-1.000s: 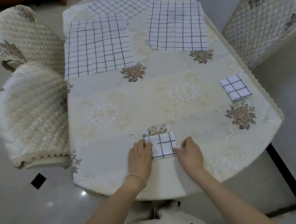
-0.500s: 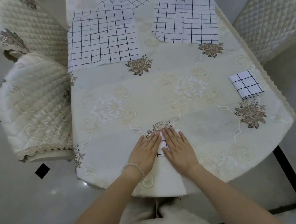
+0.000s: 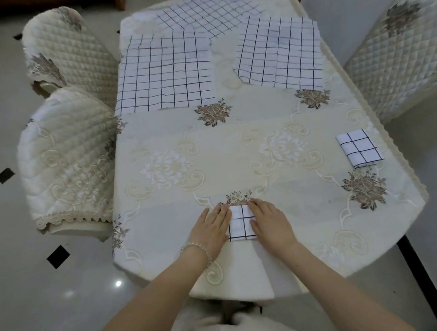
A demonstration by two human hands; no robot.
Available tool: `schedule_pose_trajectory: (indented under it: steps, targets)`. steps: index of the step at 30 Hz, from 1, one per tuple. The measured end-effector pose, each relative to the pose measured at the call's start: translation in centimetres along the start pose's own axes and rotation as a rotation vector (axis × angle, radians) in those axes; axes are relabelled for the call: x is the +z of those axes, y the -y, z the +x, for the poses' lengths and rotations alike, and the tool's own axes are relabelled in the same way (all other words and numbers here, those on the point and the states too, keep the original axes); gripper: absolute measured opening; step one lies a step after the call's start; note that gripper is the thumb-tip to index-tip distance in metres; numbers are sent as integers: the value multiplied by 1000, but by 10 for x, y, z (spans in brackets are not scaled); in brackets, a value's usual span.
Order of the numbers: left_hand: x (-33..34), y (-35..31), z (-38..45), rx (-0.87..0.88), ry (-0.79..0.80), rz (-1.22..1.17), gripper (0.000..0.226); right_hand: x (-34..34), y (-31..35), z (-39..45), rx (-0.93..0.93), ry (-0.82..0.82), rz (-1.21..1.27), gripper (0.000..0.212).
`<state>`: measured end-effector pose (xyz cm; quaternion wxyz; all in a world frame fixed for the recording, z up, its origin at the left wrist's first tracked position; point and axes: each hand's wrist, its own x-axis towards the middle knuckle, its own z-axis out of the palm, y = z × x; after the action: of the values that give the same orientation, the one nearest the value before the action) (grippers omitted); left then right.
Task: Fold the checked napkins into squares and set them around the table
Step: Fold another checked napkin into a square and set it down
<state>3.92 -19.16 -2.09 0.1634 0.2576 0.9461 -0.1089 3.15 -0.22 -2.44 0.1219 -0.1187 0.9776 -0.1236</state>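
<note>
A small folded checked napkin lies near the front edge of the table. My left hand lies flat with straight fingers on its left edge. On its right edge my right hand rests flat in the same way. A second folded checked square sits by the table's right edge. Three unfolded checked napkins are spread at the far end: one at the left, one at the right, one at the back.
Quilted cream chairs stand at the left, the far left and the right. The cream cloth with brown flower prints hangs over the table's edges. Glossy tiled floor surrounds the table.
Half a second ago both hands lay close together over the folded napkin. They have slid apart to its left and right edges, and the napkin's middle shows again.
</note>
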Motion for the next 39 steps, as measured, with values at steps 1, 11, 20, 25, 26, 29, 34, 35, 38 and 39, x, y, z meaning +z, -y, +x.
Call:
schedule_pose_trajectory:
  steps: [1,11,20,25,26,29,34,35,38,39]
  targets:
    - [-2,-2,-1,-10,5,-6,64,-6,1,4,1,20,-9,45]
    - [-6,-24,-20,-246,32,-173,58,-20,-2,-1,326,197,400,14]
    - [-7,-39,-43,-748,-305,-1273,39,-18,8,-18,437,-46,924,5]
    - [-19,-33,-44,-916,-220,-1962,21,-24,24,-13,482,-104,1169,9]
    - [-24,-29,-45,-912,-180,-2054,17,-26,29,-10,485,-108,1205,8]
    - [-31,-13,-48,-873,-111,-2104,18,-31,44,1,495,-108,1265,4]
    - [-27,25,-48,-849,-157,-2009,13,-29,70,27,504,-72,1308,9]
    - [-27,34,-48,-850,-172,-1990,10,-29,77,33,505,-73,1311,8]
    - [-25,67,-44,-850,-205,-1917,10,-31,99,53,511,-81,1314,10]
    - [-24,79,-42,-855,-213,-1890,10,-32,108,61,512,-79,1321,11]
